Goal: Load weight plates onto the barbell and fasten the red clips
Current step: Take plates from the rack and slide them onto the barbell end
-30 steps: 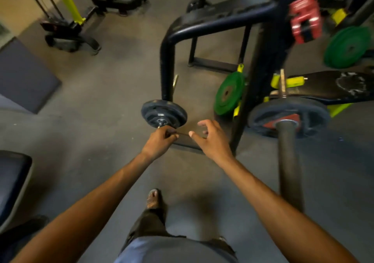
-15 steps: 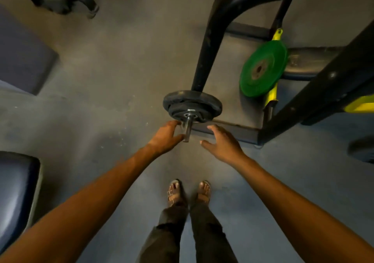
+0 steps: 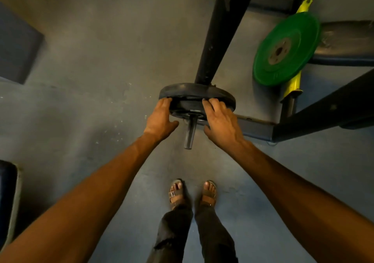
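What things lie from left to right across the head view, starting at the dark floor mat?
Dark floor mat → left hand → steel peg → right hand → green plate. Both hands hold the black plate, left out for overlap.

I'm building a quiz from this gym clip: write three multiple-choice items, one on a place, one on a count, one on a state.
1. Where is the green plate? A on the yellow post, right of the black plate; B on the floor; C overhead.
2. How many hands grip the black plate? A none; B one; C two.
3. The tip of the steel peg is: A bare; B red-clipped; C taped.
A: it sits on that post. C: left hand and right hand both hold it. A: nothing is on it.
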Demonstrator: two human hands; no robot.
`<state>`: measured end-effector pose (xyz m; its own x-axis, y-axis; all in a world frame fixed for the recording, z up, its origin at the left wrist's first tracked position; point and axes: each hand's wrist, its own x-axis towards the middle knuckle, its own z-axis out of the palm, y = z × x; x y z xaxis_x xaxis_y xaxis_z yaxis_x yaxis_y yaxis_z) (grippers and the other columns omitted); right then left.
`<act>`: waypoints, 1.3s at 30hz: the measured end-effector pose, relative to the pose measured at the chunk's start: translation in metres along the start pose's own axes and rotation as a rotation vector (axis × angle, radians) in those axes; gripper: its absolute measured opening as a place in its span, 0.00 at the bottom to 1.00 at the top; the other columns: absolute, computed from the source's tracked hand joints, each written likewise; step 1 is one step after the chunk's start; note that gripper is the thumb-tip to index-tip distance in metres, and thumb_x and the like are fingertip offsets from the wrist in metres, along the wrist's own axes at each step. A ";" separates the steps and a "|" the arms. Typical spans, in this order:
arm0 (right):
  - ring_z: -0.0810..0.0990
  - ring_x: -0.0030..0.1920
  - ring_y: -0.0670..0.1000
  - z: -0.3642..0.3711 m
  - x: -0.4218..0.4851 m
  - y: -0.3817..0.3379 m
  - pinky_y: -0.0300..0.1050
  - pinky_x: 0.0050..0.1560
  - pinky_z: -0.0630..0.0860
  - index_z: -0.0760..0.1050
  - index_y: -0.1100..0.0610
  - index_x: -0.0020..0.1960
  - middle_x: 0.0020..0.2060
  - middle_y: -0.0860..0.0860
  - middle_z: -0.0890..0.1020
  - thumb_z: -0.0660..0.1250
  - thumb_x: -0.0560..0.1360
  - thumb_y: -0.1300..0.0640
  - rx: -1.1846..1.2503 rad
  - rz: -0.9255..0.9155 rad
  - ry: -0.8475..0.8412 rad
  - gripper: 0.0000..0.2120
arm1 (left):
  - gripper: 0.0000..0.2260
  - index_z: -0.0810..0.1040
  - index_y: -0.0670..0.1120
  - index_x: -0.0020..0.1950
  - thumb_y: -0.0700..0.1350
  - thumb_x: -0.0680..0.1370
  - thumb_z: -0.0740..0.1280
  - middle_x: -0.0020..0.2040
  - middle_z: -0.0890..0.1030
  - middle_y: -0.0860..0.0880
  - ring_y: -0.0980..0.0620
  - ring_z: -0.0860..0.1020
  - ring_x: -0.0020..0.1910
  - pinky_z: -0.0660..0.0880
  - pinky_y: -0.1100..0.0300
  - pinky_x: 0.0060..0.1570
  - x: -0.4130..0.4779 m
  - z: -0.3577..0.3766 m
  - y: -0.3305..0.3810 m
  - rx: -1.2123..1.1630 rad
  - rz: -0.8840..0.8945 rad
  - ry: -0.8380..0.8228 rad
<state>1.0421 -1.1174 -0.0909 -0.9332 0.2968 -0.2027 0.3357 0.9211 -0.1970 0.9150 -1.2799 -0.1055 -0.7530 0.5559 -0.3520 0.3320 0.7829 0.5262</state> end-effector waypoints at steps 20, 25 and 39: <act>0.77 0.58 0.59 0.033 -0.024 0.004 0.53 0.56 0.72 0.74 0.56 0.63 0.57 0.56 0.79 0.70 0.75 0.61 0.178 -0.096 -0.160 0.17 | 0.08 0.78 0.50 0.57 0.45 0.78 0.69 0.51 0.81 0.48 0.48 0.79 0.49 0.75 0.55 0.49 -0.047 0.018 -0.027 0.171 0.050 -0.165; 0.78 0.56 0.57 0.038 -0.079 -0.012 0.52 0.56 0.72 0.75 0.54 0.58 0.54 0.54 0.80 0.67 0.75 0.62 0.244 -0.118 -0.189 0.13 | 0.09 0.78 0.49 0.58 0.46 0.78 0.69 0.50 0.81 0.48 0.51 0.77 0.48 0.72 0.58 0.48 -0.103 0.013 -0.035 0.193 0.054 -0.262; 0.75 0.58 0.52 -0.050 -0.326 -0.083 0.48 0.55 0.76 0.77 0.53 0.61 0.56 0.51 0.76 0.75 0.73 0.51 0.540 0.112 -0.133 0.18 | 0.13 0.77 0.53 0.60 0.49 0.76 0.70 0.52 0.83 0.52 0.49 0.81 0.48 0.75 0.54 0.45 -0.344 -0.041 0.008 0.151 0.195 -0.127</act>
<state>1.3123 -1.2778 0.0390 -0.8755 0.3193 -0.3628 0.4826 0.6155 -0.6231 1.1537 -1.4765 0.0516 -0.5928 0.7232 -0.3542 0.5516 0.6852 0.4757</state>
